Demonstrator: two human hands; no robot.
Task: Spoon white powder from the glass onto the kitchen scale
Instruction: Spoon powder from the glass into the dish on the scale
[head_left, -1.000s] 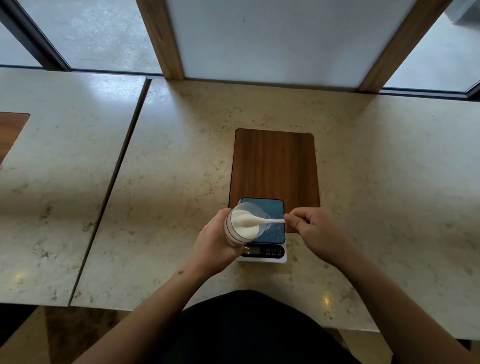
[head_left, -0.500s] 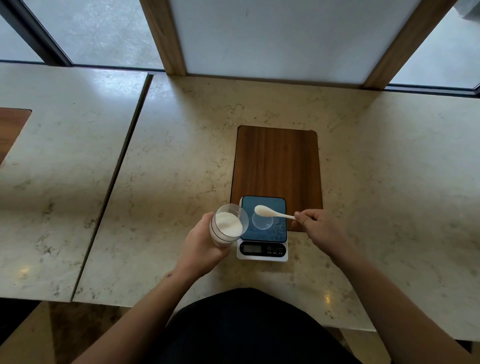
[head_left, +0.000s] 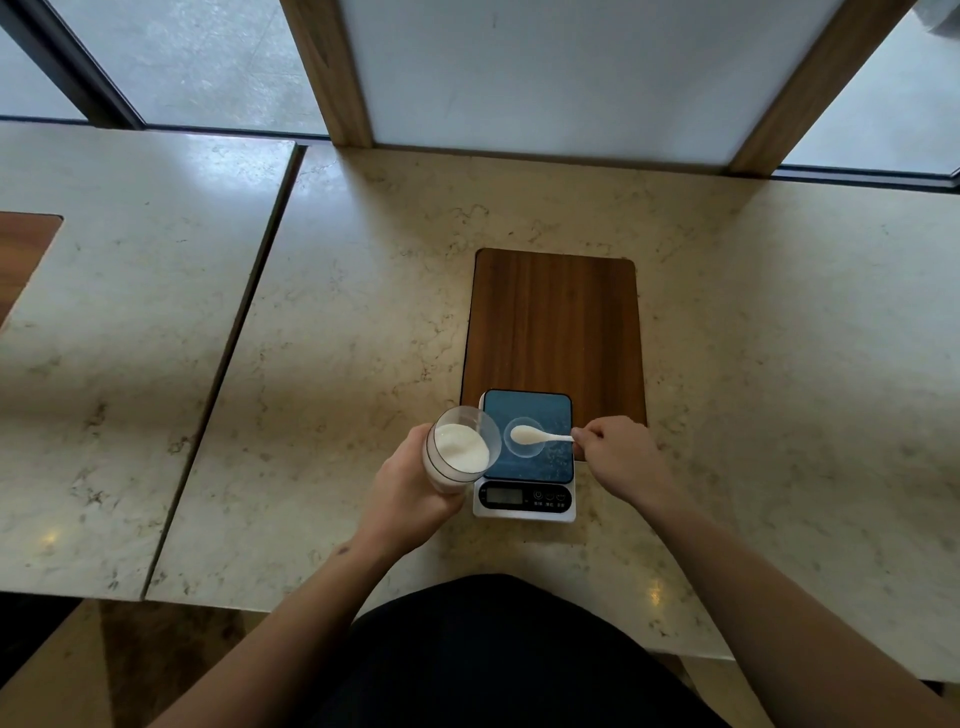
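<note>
My left hand (head_left: 405, 493) grips a clear glass (head_left: 457, 449) holding white powder, tilted toward the scale and held just left of it. A white kitchen scale (head_left: 524, 499) with a blue-grey weighing surface lies on the stone counter. A small clear dish (head_left: 524, 451) sits on that surface. My right hand (head_left: 621, 454) pinches the handle of a white spoon (head_left: 535, 435). The spoon's bowl hovers over the dish with powder in it.
A dark wooden board (head_left: 556, 322) lies behind the scale, its near edge under the scale's back. A seam (head_left: 228, 358) splits the marble counter from a second slab on the left. Window frames and a white panel stand along the back.
The spoon left the glass and moved right, coming over the dish on the scale. My left hand drew the glass slightly left, off the scale.
</note>
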